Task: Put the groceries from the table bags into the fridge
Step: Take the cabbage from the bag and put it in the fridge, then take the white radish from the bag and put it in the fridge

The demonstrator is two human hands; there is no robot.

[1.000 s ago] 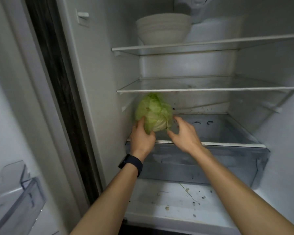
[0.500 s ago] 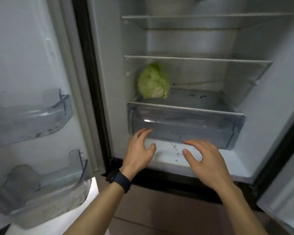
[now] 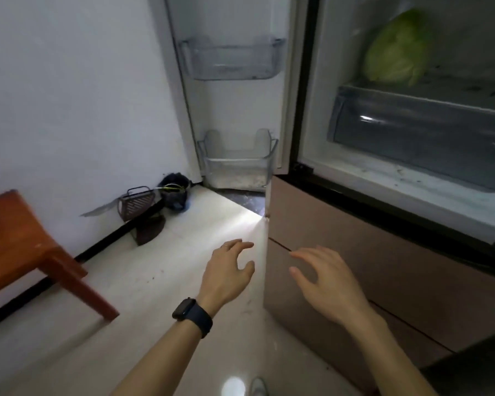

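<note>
**1. Task item.** Cabbage [image 3: 397,50]: pale green head, inside the fridge [image 3: 323,95], far right of view. It rests on the flat cover over the clear crisper drawer [image 3: 420,130]. It sits at the left end of that level, close to the fridge's left inner wall. Nothing touches it, and both hands are well apart from it.

**2. L hand** [image 3: 226,274]: in the air, near centre, over the pale floor [image 3: 155,281], just left of the fridge's lower corner. Palm down, fingers spread and lightly curved, thumb apart from them. Holds nothing. Dark watch [image 3: 192,315] on the wrist.

**3. R hand** [image 3: 326,281]: beside the L hand, in front of the tan lower fronts [image 3: 369,238] of the fridge. Palm down, fingers spread and relaxed, thumb out to the left. Holds nothing. Contact w/ the front panel: cannot tell.

**4. Fridge door** [image 3: 240,110]: open, swung to the far left, beside the white wall [image 3: 69,95]. Two clear bins on its inner side: upper bin [image 3: 232,61] and lower bin [image 3: 237,164]. The lower bin has a whitish layer at the bottom.

**5. Other.** Orange-brown wooden table [image 3: 20,241] at the left edge, partly cut off. In the far corner by the wall: a dark slotted basket [image 3: 136,201] and a dark round object [image 3: 174,192], type not clear.
</note>
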